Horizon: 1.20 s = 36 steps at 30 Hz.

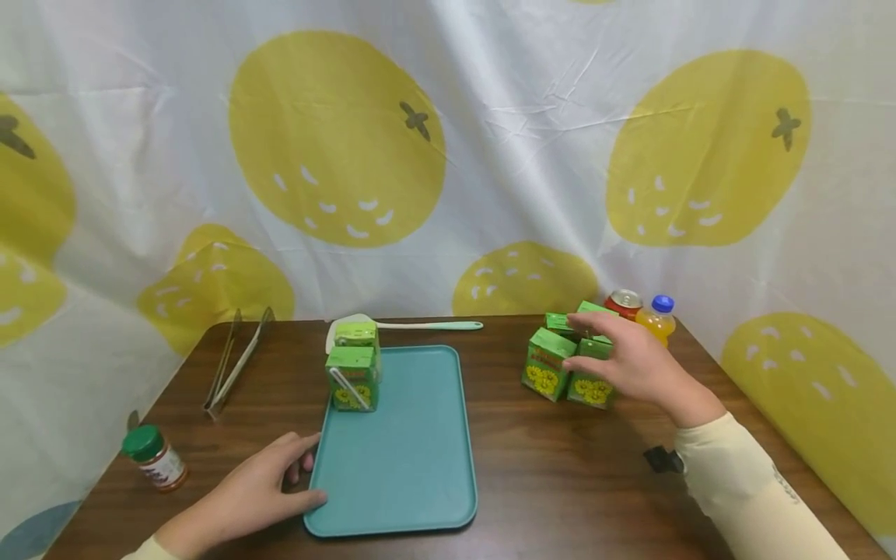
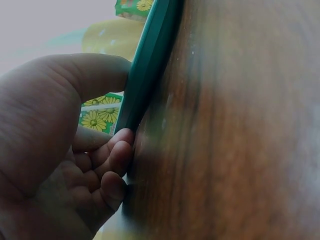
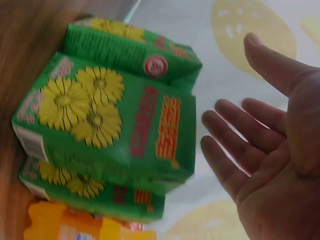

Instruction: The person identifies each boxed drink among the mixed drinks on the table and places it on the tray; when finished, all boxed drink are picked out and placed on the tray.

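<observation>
My left hand [image 1: 262,482] holds the left edge of a teal tray [image 1: 399,467], its thumb on the rim and its other fingertips curled against the side, as the left wrist view shows. On the tray's far left part stand a green drink carton [image 1: 343,358] with a white straw on its front and a second carton [image 1: 360,330] behind it. My right hand [image 1: 633,354] hovers at a group of several green drink cartons [image 1: 546,365] printed with yellow flowers. In the right wrist view its fingers [image 3: 235,130] are spread apart from the nearest carton [image 3: 110,117].
Behind the right-hand cartons are a red can [image 1: 623,302] and an orange drink bottle [image 1: 658,317] with a blue cap. A spatula [image 1: 427,325] lies along the back edge. Metal tongs [image 1: 238,362] and a green-lidded spice jar [image 1: 157,459] are at left. A patterned cloth [image 1: 490,155] hangs behind.
</observation>
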Tool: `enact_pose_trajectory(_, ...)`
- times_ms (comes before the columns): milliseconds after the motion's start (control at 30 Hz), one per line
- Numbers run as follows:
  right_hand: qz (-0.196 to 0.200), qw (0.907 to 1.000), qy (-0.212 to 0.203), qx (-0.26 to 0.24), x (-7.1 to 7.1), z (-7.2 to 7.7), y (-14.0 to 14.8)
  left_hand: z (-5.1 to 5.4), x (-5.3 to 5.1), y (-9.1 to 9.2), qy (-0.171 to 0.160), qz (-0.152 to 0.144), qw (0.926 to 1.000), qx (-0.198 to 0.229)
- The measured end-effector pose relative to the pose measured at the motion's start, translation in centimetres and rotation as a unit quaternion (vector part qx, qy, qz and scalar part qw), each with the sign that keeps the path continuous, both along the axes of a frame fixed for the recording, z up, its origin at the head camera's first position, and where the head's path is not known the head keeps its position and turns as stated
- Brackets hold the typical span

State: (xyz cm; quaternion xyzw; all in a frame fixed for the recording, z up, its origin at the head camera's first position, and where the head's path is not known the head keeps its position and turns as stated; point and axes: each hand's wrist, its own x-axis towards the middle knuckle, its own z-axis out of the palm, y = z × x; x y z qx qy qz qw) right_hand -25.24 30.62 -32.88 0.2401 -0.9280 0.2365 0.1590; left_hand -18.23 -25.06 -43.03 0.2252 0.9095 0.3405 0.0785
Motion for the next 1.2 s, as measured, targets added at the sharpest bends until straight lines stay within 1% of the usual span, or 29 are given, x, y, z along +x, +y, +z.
enact_pose_trajectory(133, -0.006, 0.9994, -0.008, 0.032, 0.1, 0.3, 0.7, -0.2, 0.1, -0.1, 0.001, -0.003, 1.0000, 0.004)
enact_pose_trajectory(333, -0.010, 0.9974, 0.013, 0.071, -0.3, 0.5, 1.7, -0.1, 0.2, -0.1, 0.003, -0.007, 0.9999, 0.014)
enact_pose_trajectory(567, -0.029, 0.9953, 0.009, 0.092, -0.6, 0.2, 2.7, 0.0, -0.1, -0.1, 0.006, -0.013, 0.9997, 0.019)
enact_pose_trajectory(667, -0.032, 0.9943, 0.010, 0.101, -0.7, 0.0, 2.9, -0.2, 0.0, 0.0, 0.007, -0.015, 0.9997, 0.020)
enact_pose_trajectory(967, -0.034, 0.9914, 0.009, 0.126, -1.0, -0.5, 3.2, -0.5, 0.1, 0.0, 0.002, -0.015, 0.9997, 0.021)
enact_pose_trajectory(1100, -0.034, 0.9898, 0.017, 0.138, -1.1, -0.5, 3.2, -0.4, 0.0, -0.1, 0.003, -0.012, 0.9998, 0.018)
enact_pose_trajectory(1200, -0.031, 0.9886, 0.026, 0.145, -1.3, -0.3, 3.2, -0.2, -0.1, -0.1, 0.011, -0.010, 0.9998, 0.015)
